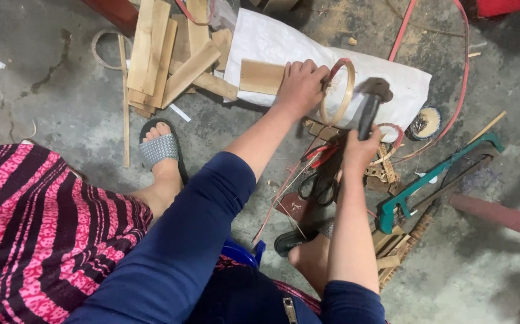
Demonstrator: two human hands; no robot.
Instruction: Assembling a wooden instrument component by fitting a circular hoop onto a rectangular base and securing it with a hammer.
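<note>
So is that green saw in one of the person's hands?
No, the green saw lies on the floor; the right hand grips a hammer.

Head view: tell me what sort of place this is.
Probably an informal floor-level craft workshop: loose wooden offcuts piled on bare stained concrete floor, a green-framed hacksaw among tools, and the right hand gripping a dark-handled hammer.

A thin hoop (338, 91) of pale bent wood — reddish along its upper edge — stands tilted on edge on a white sack, the left hand gripping its left side; the ring is closed and open in the middle; just to its right a hammer (370, 105) with a dark head and black handle hangs raised — head uppermost, blurred, the handle in the right hand.
</note>
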